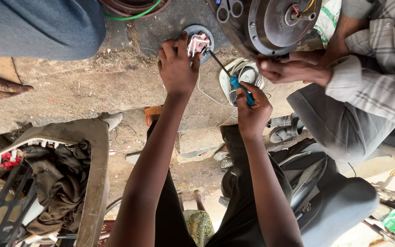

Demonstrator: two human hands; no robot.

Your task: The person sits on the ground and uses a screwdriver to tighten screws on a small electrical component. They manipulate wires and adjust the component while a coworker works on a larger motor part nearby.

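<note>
Right grip (251, 107) drives screwdriver (227, 73) into part (198, 42) left hand (178, 68) steadies.

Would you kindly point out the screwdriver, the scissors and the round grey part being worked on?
screwdriver (242, 89): head view, on its blue handle.
scissors (229, 8): head view, on the finger loops.
round grey part (207, 34): head view, on its right rim.

My left hand (177, 68) covers part of the small electrical part (199, 43); the metal drum (275, 23) is cut off at the top edge.
</note>
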